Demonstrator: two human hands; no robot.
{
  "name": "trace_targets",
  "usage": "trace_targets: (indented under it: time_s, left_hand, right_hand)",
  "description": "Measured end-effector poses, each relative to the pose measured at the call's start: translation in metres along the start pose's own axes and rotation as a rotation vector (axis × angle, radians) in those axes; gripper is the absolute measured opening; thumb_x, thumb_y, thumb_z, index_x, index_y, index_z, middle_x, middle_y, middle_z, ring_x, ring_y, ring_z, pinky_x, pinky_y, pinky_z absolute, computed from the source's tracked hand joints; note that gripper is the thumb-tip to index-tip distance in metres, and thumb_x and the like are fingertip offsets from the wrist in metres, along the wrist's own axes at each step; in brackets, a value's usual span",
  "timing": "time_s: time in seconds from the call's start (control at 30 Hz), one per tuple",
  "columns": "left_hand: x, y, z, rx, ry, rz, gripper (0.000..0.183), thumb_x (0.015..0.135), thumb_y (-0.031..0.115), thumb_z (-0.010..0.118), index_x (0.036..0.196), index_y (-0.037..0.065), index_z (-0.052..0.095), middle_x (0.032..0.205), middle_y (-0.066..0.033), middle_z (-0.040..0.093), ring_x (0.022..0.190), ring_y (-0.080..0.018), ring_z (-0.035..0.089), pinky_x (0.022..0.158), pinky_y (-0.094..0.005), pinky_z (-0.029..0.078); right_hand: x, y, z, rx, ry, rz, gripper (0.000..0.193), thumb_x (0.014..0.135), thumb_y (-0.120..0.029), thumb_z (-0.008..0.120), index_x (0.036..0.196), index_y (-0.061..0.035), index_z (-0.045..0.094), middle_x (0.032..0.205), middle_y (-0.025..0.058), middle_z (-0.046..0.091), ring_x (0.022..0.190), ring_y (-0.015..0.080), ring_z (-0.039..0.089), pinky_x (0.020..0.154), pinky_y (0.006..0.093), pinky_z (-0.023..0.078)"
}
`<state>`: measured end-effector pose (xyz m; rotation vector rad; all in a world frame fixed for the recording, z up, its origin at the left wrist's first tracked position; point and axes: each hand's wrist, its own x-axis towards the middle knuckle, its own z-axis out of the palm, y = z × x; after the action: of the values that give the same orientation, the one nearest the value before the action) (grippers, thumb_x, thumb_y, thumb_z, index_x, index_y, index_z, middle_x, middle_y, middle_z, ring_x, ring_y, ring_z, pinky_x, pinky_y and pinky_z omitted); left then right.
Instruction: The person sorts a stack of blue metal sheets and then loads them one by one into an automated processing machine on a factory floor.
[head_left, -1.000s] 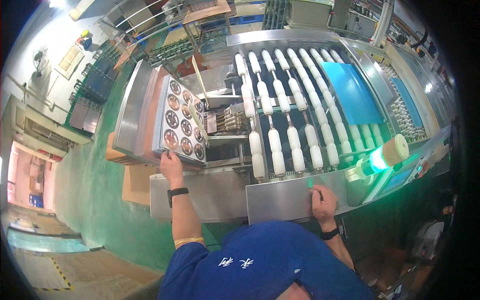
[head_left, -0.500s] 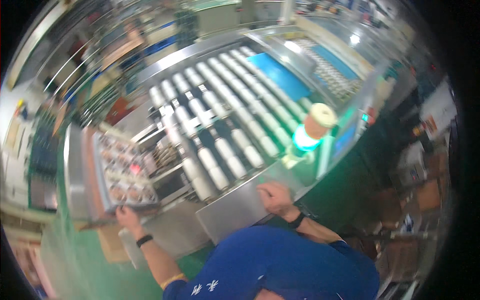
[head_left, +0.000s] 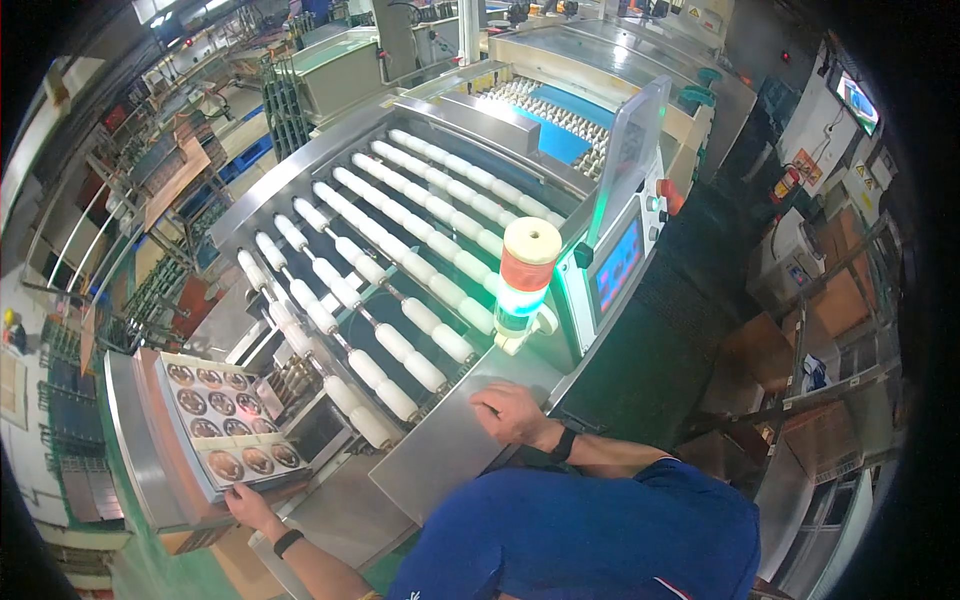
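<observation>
At the lower left, a pale panel [head_left: 215, 440] with rows of round, copper-coloured patterns lies on a stack inside a metal-sided holder [head_left: 133, 440]. My left hand [head_left: 252, 508] is at the panel's near corner, its fingers closed on the edge; the exact grip is small in view. My right hand [head_left: 510, 412] rests on the flat metal front cover [head_left: 440, 450] of the roller conveyor [head_left: 400, 240]. Its fingers are curled in, with nothing visible in them. White rollers fill the conveyor bed beyond both hands.
A signal tower [head_left: 525, 275] lit green stands right of the rollers, beside a control screen [head_left: 618, 262] and a red knob [head_left: 670, 195]. Cardboard boxes [head_left: 840, 285] sit on shelving at the right. Racks [head_left: 85, 400] stand at the far left.
The view has shifted and become sharper. Both hands remain at nearly the same spots, the left at the panel's corner and the right on the metal cover.
</observation>
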<state>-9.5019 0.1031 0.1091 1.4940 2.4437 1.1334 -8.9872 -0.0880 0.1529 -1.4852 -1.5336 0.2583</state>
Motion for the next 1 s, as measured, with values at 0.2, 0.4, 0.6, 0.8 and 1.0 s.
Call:
trace_targets:
  time_s: [0.2, 0.4, 0.6, 0.8, 1.0]
  left_hand:
    - [0.007, -0.019, 0.001, 0.055, -0.01, -0.009, 0.042, 0.091, 0.03, 0.055, 0.106, -0.008, 0.063, 0.104, -0.03, 0.065, 0.095, -0.046, 0.061, 0.084, -0.0489, 0.046]
    - [-0.01, 0.013, 0.009, -0.133, 0.027, 0.122, 0.028, 0.088, 0.02, 0.056, 0.095, -0.007, 0.061, 0.091, -0.0276, 0.065, 0.084, -0.0446, 0.06, 0.078, -0.0503, 0.045]
    - [-0.02, 0.034, -0.007, -0.164, -0.014, 0.034, 0.028, 0.088, 0.02, 0.058, 0.101, -0.004, 0.062, 0.092, -0.0232, 0.068, 0.085, -0.037, 0.066, 0.078, -0.0423, 0.05]
    - [-0.016, 0.016, -0.004, -0.221, -0.023, -0.003, 0.031, 0.087, 0.024, 0.059, 0.103, -0.003, 0.062, 0.093, -0.0223, 0.069, 0.086, -0.0386, 0.066, 0.079, -0.044, 0.049]
    - [-0.014, 0.004, 0.002, -0.322, -0.053, 0.106, 0.032, 0.086, 0.021, 0.059, 0.107, -0.001, 0.063, 0.096, -0.0215, 0.069, 0.09, -0.0383, 0.066, 0.082, -0.0426, 0.05]
  right_hand:
    - [-0.001, 0.002, 0.006, 0.01, -0.015, 0.02, 0.011, 0.081, -0.008, 0.061, 0.09, -0.0045, 0.067, 0.08, 0.0137, 0.066, 0.073, 0.0328, 0.064, 0.065, 0.0403, 0.052]
    - [-0.002, -0.003, 0.003, -0.024, -0.014, 0.09, 0.01, 0.082, -0.005, 0.061, 0.089, -0.0028, 0.068, 0.081, 0.0155, 0.066, 0.073, 0.0333, 0.064, 0.066, 0.0395, 0.052]
    - [0.006, -0.01, 0.004, 0.036, -0.045, 0.07, 0.01, 0.083, -0.003, 0.06, 0.088, 0.0008, 0.067, 0.079, 0.0169, 0.066, 0.073, 0.0339, 0.064, 0.067, 0.0394, 0.051]
    - [0.006, -0.014, 0.005, 0.046, -0.056, 0.071, 0.01, 0.083, -0.002, 0.059, 0.089, 0.0012, 0.067, 0.08, 0.0173, 0.065, 0.073, 0.0342, 0.063, 0.067, 0.0389, 0.051]
    - [0.003, -0.011, 0.006, 0.047, -0.085, 0.117, 0.012, 0.085, -0.003, 0.058, 0.092, 0.0016, 0.067, 0.082, 0.0167, 0.067, 0.075, 0.0318, 0.065, 0.069, 0.0373, 0.051]
